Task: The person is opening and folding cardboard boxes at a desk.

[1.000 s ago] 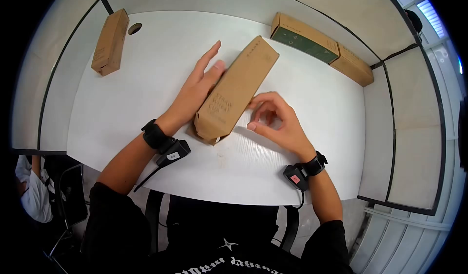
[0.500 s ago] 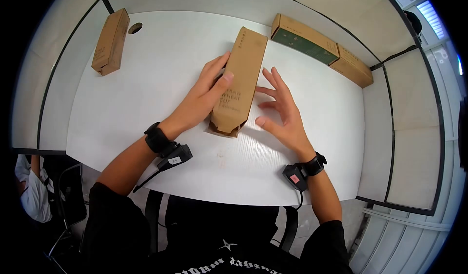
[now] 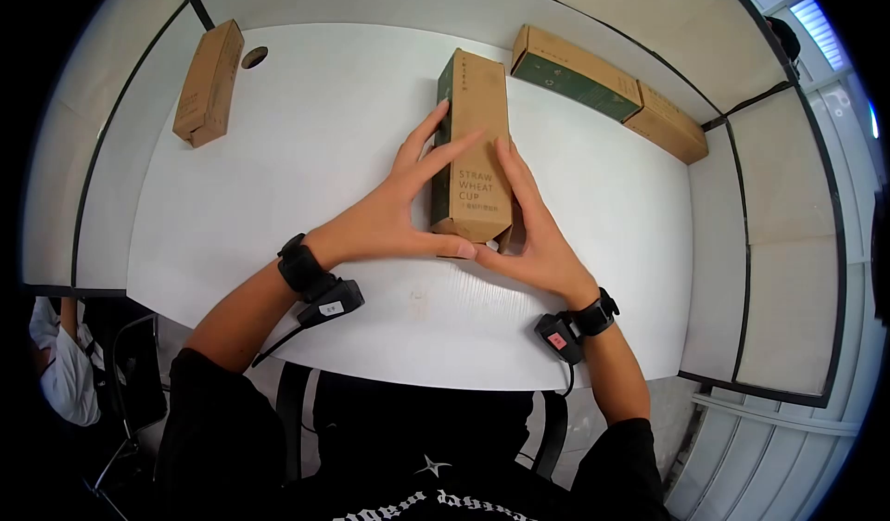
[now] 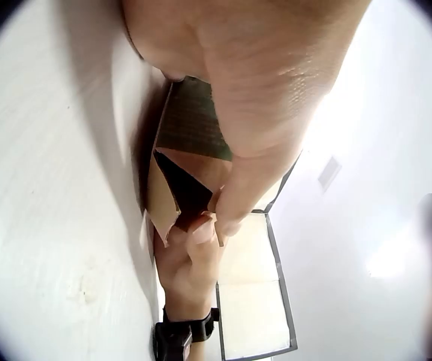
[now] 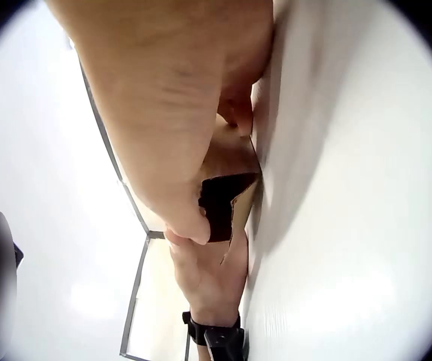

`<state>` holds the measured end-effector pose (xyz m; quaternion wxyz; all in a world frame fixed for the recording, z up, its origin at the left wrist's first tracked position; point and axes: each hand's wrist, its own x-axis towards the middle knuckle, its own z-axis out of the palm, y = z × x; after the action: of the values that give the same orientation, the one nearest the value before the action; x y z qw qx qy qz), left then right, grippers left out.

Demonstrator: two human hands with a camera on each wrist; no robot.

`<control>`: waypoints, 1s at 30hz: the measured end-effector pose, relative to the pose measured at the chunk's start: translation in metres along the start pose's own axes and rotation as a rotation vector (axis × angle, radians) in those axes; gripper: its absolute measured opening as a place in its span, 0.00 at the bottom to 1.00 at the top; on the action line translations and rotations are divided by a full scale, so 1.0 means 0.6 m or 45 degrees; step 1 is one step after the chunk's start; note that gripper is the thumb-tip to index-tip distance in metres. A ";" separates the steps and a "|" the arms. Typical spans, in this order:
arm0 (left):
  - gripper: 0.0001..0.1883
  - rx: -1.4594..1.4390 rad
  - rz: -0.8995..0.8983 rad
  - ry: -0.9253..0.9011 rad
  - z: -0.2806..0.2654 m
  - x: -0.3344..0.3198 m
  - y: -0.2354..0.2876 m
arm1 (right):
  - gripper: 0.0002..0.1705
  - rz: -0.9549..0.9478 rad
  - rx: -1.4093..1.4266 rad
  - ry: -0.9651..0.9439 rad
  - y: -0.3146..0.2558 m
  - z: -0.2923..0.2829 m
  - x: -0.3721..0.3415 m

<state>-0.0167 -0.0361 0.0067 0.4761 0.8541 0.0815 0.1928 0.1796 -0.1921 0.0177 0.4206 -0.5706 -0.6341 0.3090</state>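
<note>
A long brown cardboard box (image 3: 484,150) printed "STRAW WHEAT CUP" lies on the white table, its near end towards the person. Its left side is green. My left hand (image 3: 389,208) holds the box from the left, fingers spread along its side and top, thumb at the near end. From the right, my right hand (image 3: 542,234) holds it too, fingers along the right side and its thumb meeting the left one by the end flaps. In the left wrist view a loose flap (image 4: 160,197) stands out and a dark opening (image 4: 186,184) shows beside both thumbs.
Another brown box (image 3: 209,83) stands at the back left beside a round table hole (image 3: 255,57). Along the back right wall lie a green-sided box (image 3: 577,71) and a brown box (image 3: 666,124) end to end. Partition walls (image 3: 788,252) edge the table.
The box has turned from slanting to nearly straight, showing its green left side. My right hand has closed in from beside it onto its right side, and both thumbs have come to the near end.
</note>
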 end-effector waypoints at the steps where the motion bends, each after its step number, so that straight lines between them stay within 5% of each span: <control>1: 0.63 0.017 0.038 0.014 0.001 0.000 -0.001 | 0.67 -0.012 0.006 -0.007 0.005 -0.002 0.000; 9: 0.49 0.108 0.186 0.091 0.014 0.000 0.010 | 0.62 -0.018 0.012 0.070 0.011 0.001 -0.002; 15: 0.28 0.139 0.283 0.157 -0.008 -0.001 0.015 | 0.56 0.016 0.243 0.124 0.010 0.006 -0.004; 18: 0.20 -0.302 0.190 0.285 -0.002 0.002 0.021 | 0.49 -0.020 0.299 0.142 0.012 0.007 -0.001; 30: 0.16 -0.375 0.111 0.314 0.004 0.007 0.008 | 0.32 0.058 0.516 0.378 0.017 0.013 -0.001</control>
<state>-0.0119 -0.0390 0.0111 0.5737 0.7477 0.0732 0.3263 0.1774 -0.1905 0.0051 0.6079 -0.5279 -0.4773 0.3521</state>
